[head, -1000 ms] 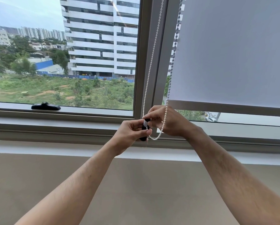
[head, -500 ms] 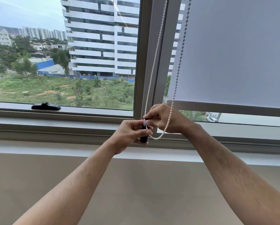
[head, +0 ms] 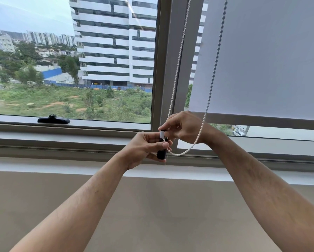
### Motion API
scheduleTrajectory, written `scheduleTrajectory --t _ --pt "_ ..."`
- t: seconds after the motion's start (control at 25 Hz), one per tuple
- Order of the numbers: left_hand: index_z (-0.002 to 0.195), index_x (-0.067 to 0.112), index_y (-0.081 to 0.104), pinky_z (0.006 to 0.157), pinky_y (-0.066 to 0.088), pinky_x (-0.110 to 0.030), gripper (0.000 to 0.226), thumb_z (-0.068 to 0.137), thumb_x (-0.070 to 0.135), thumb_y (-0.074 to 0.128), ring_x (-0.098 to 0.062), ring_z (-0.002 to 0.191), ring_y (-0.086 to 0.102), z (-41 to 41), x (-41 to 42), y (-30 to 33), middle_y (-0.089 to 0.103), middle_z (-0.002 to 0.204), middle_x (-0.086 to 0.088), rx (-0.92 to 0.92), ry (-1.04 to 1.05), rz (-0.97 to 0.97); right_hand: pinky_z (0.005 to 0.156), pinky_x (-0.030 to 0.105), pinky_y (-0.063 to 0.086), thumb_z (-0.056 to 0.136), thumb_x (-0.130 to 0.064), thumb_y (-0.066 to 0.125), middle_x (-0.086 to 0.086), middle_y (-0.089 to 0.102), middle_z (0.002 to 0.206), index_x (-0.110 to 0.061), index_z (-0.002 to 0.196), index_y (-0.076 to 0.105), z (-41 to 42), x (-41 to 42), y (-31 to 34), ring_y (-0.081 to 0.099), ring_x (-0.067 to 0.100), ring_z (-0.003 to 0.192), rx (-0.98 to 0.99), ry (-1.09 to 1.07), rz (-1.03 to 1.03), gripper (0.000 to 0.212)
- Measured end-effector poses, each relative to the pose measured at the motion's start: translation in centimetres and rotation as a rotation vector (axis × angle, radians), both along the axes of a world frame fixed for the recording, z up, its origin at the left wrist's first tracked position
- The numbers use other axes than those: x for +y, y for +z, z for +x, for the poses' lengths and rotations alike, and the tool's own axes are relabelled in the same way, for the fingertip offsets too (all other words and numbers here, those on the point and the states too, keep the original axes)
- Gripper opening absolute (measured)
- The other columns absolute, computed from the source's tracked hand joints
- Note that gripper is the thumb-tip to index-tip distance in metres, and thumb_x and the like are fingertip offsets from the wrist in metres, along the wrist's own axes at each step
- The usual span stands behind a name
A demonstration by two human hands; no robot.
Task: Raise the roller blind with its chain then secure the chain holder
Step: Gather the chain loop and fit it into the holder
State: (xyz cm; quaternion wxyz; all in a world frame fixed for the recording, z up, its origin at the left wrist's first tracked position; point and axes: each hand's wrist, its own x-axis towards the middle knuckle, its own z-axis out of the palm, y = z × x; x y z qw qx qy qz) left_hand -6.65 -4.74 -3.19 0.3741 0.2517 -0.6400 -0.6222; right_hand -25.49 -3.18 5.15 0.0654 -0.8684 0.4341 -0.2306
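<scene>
1. left hand (head: 143, 148) grips the upright holder (head: 161, 146).
2. right hand (head: 184, 127) pinches its white top; chain (head: 181, 153) loops just right of both grips.
3. blind (head: 261, 60) hangs above, barely raised.

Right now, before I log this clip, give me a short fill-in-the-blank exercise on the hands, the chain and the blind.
1. The left hand grips the small black-and-white chain holder by its ____ lower part.
2. The white beaded chain hangs in a loop in front of the ____ hand.
3. The pale grey roller blind covers the window pane on the ____ side.
4. The black window handle lies on the frame of the ____ pane.

Missing words: black; right; right; left
</scene>
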Motion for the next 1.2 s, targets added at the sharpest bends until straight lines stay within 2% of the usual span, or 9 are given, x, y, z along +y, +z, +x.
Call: scheduleTrajectory --t 0.2,0.36,0.44,0.52,0.68,0.96,1.12,1.2 --pt "0.105 0.007 0.074 0.071 0.059 -0.045 0.033 0.076 0.022 0.078 -0.034 0.095 0.064 0.1 0.1 0.3 0.067 0.108 -0.021 0.010 0.005 -0.005 0.066 0.019 0.055 0.081 -0.021 0.078 -0.016 0.069 0.078 -0.019 0.097 0.079 0.2 0.2 0.2 0.068 -0.002 0.072 -0.001 -0.021 0.005 0.016" --pt "0.104 0.009 0.074 0.071 0.060 -0.046 0.031 0.076 0.021 0.079 -0.032 0.093 0.065 0.1 0.2 0.0 0.069 0.103 -0.018 0.010 0.011 -0.012 0.060 0.007 0.047 0.080 -0.018 0.079 -0.016 0.069 0.074 -0.018 0.095 0.079 0.4 0.3 0.0 0.063 -0.012 0.064 0.003 -0.027 0.022 0.015" --pt "0.104 0.009 0.074 0.071 0.060 -0.047 0.032 0.075 0.021 0.080 -0.029 0.092 0.066 0.1 0.2 0.1 0.071 0.099 -0.014 0.015 0.014 -0.025 0.061 0.007 0.048 0.079 -0.018 0.079 -0.018 0.069 0.073 -0.019 0.094 0.079 0.5 0.5 0.1 0.063 -0.013 0.064 -0.001 -0.036 0.025 0.015" --pt "0.105 0.010 0.074 0.069 0.060 -0.045 0.034 0.073 0.020 0.082 -0.024 0.089 0.068 0.1 0.2 0.2 0.074 0.095 -0.009 0.021 0.016 -0.036 0.062 0.008 0.051 0.077 -0.020 0.080 -0.022 0.067 0.070 -0.019 0.091 0.079 0.5 0.6 0.2 0.064 -0.012 0.064 -0.024 -0.043 0.031 0.014" --pt "0.109 0.002 0.069 0.069 0.061 -0.049 0.042 0.072 0.014 0.082 -0.023 0.082 0.068 -0.3 0.6 0.0 0.074 0.089 -0.009 0.027 0.055 -0.021 0.060 0.012 0.054 0.074 -0.018 0.080 -0.015 0.069 0.067 -0.016 0.083 0.078 0.7 0.8 -0.2 0.065 -0.007 0.061 -0.081 -0.073 0.049 0.010" --pt "0.108 0.015 0.074 0.070 0.061 -0.049 0.035 0.074 0.015 0.080 -0.028 0.086 0.065 -0.6 1.0 -0.2 0.068 0.094 -0.020 0.035 0.077 -0.032 0.063 0.027 0.061 0.068 -0.023 0.078 -0.015 0.069 0.064 -0.019 0.075 0.077 0.8 0.9 -0.9 0.066 -0.006 0.059 -0.116 -0.146 0.002 0.007" --pt "0.106 0.009 0.073 0.076 0.058 -0.058 0.034 0.074 0.014 0.080 -0.022 0.080 0.066 -0.8 1.0 -0.2 0.072 0.084 -0.009 0.011 0.111 -0.034 0.064 0.032 0.062 0.069 -0.024 0.076 -0.015 0.069 0.063 -0.019 0.073 0.077 0.9 0.8 -1.6 0.068 -0.002 0.062 -0.151 -0.158 -0.020 0.007" --pt "0.106 0.007 0.072 0.079 0.057 -0.061 0.030 0.076 0.008 0.079 -0.019 0.078 0.067 -0.6 1.0 -0.4 0.073 0.083 -0.005 -0.002 0.101 -0.031 0.064 0.032 0.062 0.072 -0.022 0.076 -0.012 0.072 0.065 -0.018 0.078 0.078 0.6 0.8 -1.9 0.070 0.001 0.063 -0.182 -0.131 0.040 0.007"
